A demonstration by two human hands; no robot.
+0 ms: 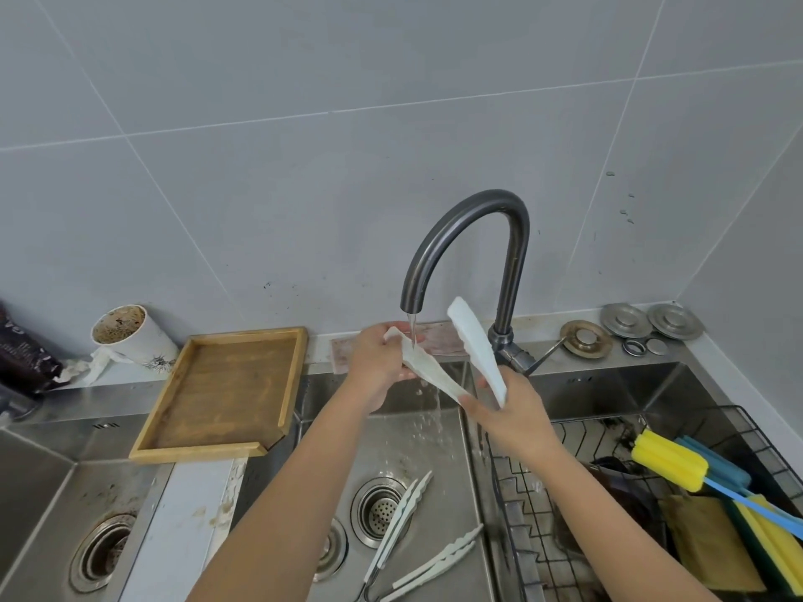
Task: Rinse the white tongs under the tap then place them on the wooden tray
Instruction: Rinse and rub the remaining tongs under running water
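I hold white tongs [473, 341] spread wide under the dark curved tap [473, 236], whose water runs onto the left arm of the tongs. My left hand [378, 367] pinches the tip of that left arm. My right hand [512, 410] grips the hinge end, with the other arm of the tongs sticking up toward the tap. The wooden tray [221, 393] lies to the left on the sink's edge, with nothing on it.
Two more white tongs [399, 527] [439, 562] lie in the middle sink basin [391, 449] near the drain [378, 510]. A wire rack [547, 514] on the right holds a yellow bottle brush [669, 460] and sponges. A dirty white cup [126, 332] stands behind the tray.
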